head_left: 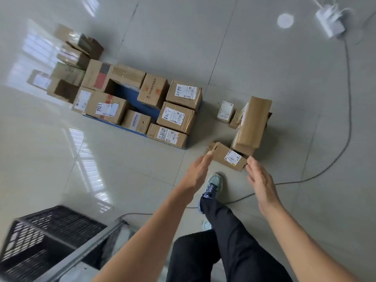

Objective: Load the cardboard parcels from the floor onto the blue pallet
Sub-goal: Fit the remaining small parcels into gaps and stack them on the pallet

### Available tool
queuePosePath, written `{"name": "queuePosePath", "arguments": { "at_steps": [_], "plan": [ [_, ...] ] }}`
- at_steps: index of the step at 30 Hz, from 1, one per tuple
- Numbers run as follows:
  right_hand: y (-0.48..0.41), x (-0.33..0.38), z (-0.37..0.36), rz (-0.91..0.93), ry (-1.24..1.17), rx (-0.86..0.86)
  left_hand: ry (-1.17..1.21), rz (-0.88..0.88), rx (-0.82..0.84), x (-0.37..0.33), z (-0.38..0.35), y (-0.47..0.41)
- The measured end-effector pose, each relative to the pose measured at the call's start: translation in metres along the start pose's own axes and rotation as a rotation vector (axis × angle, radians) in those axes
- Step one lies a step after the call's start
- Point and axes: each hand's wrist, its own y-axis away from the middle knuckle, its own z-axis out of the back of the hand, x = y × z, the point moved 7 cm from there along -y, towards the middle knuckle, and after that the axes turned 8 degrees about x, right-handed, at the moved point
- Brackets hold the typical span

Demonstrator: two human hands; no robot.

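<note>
A blue pallet [140,103] lies on the tiled floor, carrying several cardboard parcels around a bare blue middle. To its right, on the floor, are a low parcel with a white label [227,156], a tall parcel [253,123] behind it, and a small white-labelled parcel [225,111]. My left hand [198,171] and my right hand [261,183] reach out with straight fingers on either side of the low parcel, close to its ends. Neither hand holds anything.
More parcels [69,64] sit on the floor left of the pallet. A black plastic crate [40,241] stands at the lower left beside a metal bar. A dark cable [345,129] runs across the floor on the right from a white device [331,19]. My foot [213,184] stands just before the low parcel.
</note>
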Motion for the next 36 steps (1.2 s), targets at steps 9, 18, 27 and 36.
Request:
{"name": "queuePosePath", "arguments": {
  "at_steps": [9, 18, 27, 36],
  "plan": [
    [-0.079, -0.064, 0.01, -0.094, -0.115, -0.129, -0.125, 0.096, 0.058, 0.007, 0.009, -0.105],
    [-0.159, -0.164, 0.037, -0.161, -0.184, -0.322, -0.342, 0.094, 0.159, 0.069, -0.013, -0.243],
    [-0.23, -0.27, 0.053, -0.24, -0.164, -0.486, -0.382, 0.124, 0.154, 0.134, -0.005, -0.354],
    [-0.273, -0.307, 0.054, -0.354, -0.273, -0.565, -0.334, 0.153, 0.227, 0.164, -0.01, -0.41]
  ]
}}
